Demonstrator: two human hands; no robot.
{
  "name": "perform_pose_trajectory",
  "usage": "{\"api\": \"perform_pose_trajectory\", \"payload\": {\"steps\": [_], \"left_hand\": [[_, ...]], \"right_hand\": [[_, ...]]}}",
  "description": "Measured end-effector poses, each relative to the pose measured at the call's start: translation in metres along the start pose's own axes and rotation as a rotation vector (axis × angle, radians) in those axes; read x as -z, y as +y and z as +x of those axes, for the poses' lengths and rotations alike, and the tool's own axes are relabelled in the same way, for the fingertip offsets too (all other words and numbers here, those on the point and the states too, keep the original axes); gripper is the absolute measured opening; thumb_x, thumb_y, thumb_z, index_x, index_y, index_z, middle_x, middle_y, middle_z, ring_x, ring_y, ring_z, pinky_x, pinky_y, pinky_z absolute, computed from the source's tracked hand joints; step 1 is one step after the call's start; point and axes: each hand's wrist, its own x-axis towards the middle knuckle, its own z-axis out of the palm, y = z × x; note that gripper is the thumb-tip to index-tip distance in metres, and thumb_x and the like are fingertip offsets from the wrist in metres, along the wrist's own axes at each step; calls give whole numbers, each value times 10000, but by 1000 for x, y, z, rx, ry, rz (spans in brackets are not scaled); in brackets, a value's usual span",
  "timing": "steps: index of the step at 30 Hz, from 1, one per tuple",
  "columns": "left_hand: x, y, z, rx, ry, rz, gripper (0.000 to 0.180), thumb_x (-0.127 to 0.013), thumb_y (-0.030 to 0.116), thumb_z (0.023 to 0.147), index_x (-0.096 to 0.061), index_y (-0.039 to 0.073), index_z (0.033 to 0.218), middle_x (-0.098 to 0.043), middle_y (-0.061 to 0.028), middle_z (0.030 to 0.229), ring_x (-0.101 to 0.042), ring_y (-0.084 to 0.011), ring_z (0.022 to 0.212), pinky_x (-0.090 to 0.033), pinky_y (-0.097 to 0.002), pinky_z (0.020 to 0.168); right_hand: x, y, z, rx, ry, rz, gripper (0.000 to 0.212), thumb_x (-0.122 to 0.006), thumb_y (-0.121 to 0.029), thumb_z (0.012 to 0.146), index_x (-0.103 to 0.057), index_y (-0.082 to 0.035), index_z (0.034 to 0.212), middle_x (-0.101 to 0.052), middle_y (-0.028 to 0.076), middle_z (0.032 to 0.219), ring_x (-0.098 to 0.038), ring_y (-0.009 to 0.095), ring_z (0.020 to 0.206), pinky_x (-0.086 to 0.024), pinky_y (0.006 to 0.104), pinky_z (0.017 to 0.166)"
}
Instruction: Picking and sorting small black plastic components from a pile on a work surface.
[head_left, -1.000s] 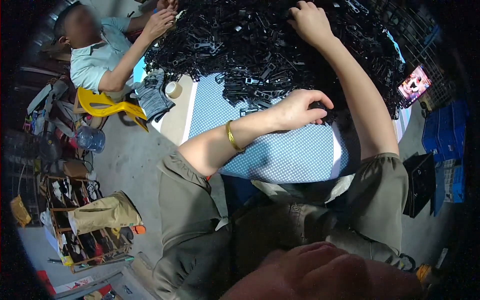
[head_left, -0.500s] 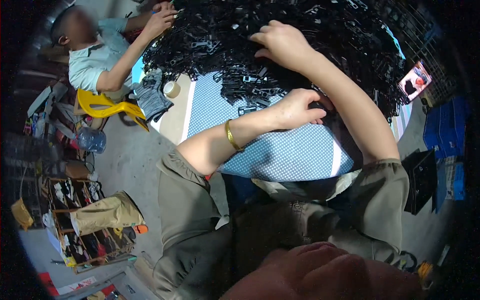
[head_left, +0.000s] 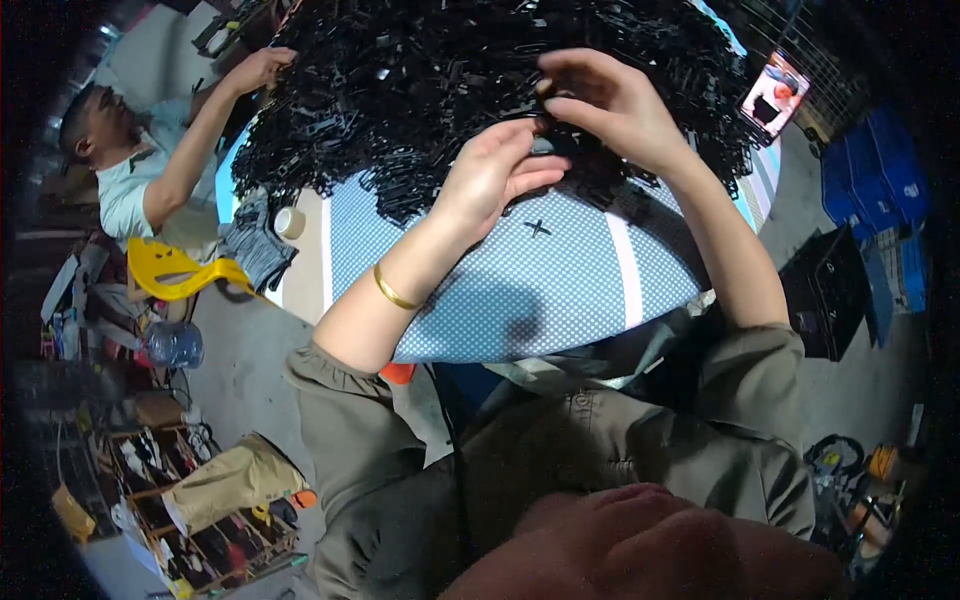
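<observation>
A large heap of small black plastic pieces (head_left: 400, 110) covers the far part of the table. My left hand (head_left: 485, 175), with a gold bangle at its wrist, reaches to the heap's near edge with thumb and fingers apart. Just right of it, my right hand (head_left: 630, 115) hovers over the pieces, fingers curved and thumb apart. Dark pieces lie behind both sets of fingertips, and I see nothing plainly held. On the dotted blue-and-white tabletop (head_left: 480, 290), a small black cross-shaped piece (head_left: 537, 229) lies apart from the heap.
Across at the left, a co-worker's hand (head_left: 262, 70) touches the heap. A tape roll (head_left: 290, 223) and grey cloth (head_left: 258, 245) lie near a yellow chair (head_left: 175, 272). A phone (head_left: 775, 95) stands at the right edge, blue crates (head_left: 875, 175) beyond it.
My hands have come closer together at the heap's near edge, the left turning upward. The black cross-shaped piece now shows on the tabletop. My view has shifted, and the co-worker's hand is lower.
</observation>
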Motion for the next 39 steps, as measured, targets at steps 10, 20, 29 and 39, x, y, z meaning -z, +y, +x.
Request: {"api": "perform_pose_trajectory", "payload": {"steps": [10,20,29,39], "left_hand": [[4,2,-1,-82,-73,-27,332,-312,122,931,-384,-85,1180,-534,-182,1059,-580,-222,936,-489,-313,848],[2,11,-2,-103,-57,115,341,-326,126,931,-376,-87,1193,-543,-191,1050,-588,-223,938,-498,-294,838],[5,9,0,-248,75,277,350,-321,132,936,-361,-96,1198,-538,-214,1052,-588,-246,941,-500,-280,828],[-2,3,-6,-281,-5,420,356,-387,147,923,-387,-35,1229,-535,-130,1076,-577,-145,888,-482,-235,804]], "right_hand": [[-8,5,-21,100,-79,-68,284,-647,-30,706,-589,3,982,-593,95,999,-566,188,940,-438,289,843],[-6,13,-21,206,-43,-64,302,-653,-35,714,-584,1,1006,-581,99,1008,-547,194,976,-435,298,861],[-3,4,-25,-13,-3,119,410,-462,-69,872,-385,-41,1274,-584,54,905,-557,105,815,-450,228,722],[-14,7,-27,154,128,-259,148,-637,-28,747,-632,27,885,-571,53,790,-554,89,616,-466,190,498]]}}
